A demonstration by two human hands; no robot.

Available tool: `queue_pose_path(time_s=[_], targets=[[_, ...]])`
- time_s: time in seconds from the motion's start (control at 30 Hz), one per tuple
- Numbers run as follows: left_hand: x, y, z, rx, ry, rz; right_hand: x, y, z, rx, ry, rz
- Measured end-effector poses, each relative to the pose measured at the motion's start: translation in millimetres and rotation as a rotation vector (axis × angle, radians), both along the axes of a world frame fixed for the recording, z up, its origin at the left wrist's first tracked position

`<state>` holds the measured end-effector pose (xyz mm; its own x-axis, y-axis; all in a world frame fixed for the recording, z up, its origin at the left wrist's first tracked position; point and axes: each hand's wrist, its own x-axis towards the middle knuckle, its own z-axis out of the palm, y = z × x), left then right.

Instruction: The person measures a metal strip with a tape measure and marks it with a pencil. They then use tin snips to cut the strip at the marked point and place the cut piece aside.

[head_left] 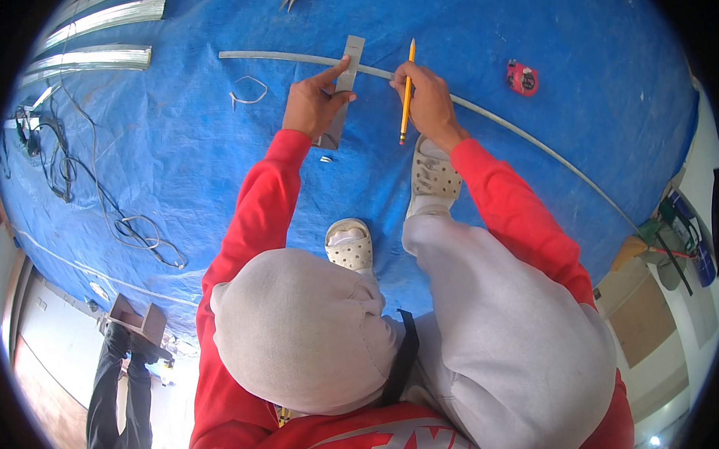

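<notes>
A long, thin, pale grey strip runs across the blue tarp, curving in this view. Across its left part lies a flat grey try square, its blade over the strip and its wider stock nearer me. My left hand grips the square at the strip, thumb on the near side and fingers on the far side. Just to the right, my right hand has a yellow pencil between its fingers, the point facing away and the eraser toward me. Its fingertips are at the strip.
A pink tape measure lies to the right on the blue tarp. Shiny metal channels and a tangled dark cable are at left. A loop of thin strip rests near the square. Dark trouser legs show at lower left.
</notes>
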<state>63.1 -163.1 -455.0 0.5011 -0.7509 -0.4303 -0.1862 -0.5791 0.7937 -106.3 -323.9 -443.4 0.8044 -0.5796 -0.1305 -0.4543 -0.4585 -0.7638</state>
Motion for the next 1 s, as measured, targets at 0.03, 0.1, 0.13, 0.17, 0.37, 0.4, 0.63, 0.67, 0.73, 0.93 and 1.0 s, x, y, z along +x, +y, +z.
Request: queue_pose_path(time_s=[0.03, 0.1, 0.13, 0.17, 0.37, 0.4, 0.63, 0.67, 0.73, 0.93, 1.0], targets=[[0, 0, 0, 0.001, -0.008, -0.001, 0, 0, 0, -0.013, 0.001, -0.001], [0, -1, -1, 0.004, -0.023, -0.003, 0, 0, -1, 0.008, 0.003, -0.012], [0, -1, -1, -0.003, -0.022, -0.003, 0, 0, -2, 0.021, 0.004, -0.017], [0, -1, 0, -0.009, -0.021, -0.003, 0, 0, -3, 0.011, 0.001, -0.014], [1, -1, 0, 0.012, -0.03, -0.016, 0, -1, -5, -0.006, -0.022, -0.003], [1, -1, 0, 0.017, -0.031, -0.019, 0, -2, -5, -0.012, -0.016, -0.001], [0, -1, 0, 0.008, -0.028, -0.021, 1, 0, -3, 0.058, 0.04, -0.042], [0, -1, 0, 0.01, -0.022, -0.02, 1, 1, -3, 0.018, 0.003, -0.027], [1, -1, 1, 0.009, -0.008, -0.018, 1, 1, -2, -0.065, -0.065, -0.008], [2, 0, 3, 0.001, -0.024, -0.028, 0, 3, 12, -0.18, -0.33, -0.066], [2, -1, 2, 0.028, -0.023, -0.044, 2, 9, 17, 0.128, -0.376, -0.098]])
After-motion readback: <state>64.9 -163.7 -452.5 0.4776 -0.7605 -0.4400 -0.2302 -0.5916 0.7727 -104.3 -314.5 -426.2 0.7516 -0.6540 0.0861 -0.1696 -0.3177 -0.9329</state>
